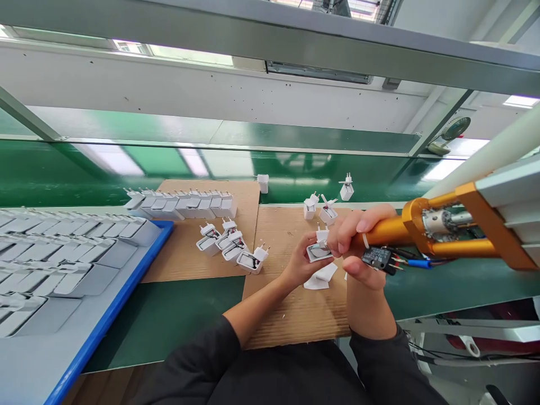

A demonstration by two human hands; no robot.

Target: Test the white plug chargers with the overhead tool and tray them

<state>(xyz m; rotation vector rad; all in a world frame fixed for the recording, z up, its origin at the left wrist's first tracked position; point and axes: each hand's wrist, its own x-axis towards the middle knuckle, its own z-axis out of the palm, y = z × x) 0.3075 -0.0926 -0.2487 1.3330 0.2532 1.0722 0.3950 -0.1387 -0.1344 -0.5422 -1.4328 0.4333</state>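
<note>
My left hand (298, 265) is closed around a white plug adapter (319, 251), whose body is open at the top with its pins standing up. My right hand (358, 242) wraps round the front of an orange metal hand tool (390, 232), with a small black switch (378, 259) and wires at its underside. The tool's nose comes close to the adapter; my fingers hide whether they touch. Below the adapter lie white paper-like pieces (320, 277) on the cardboard. Just beyond my hands stand two more white adapters, one of them a plug adapter (310, 207) with its pins up.
Several open adapters (232, 246) sit on the left cardboard sheet (177, 267), with a row of white adapters (185, 203) behind them. A blue-edged tray (122, 295) full of white housings is at left. Single adapters (346, 188) stand on the green tabletop. A metal shelf beam (270, 39) crosses above.
</note>
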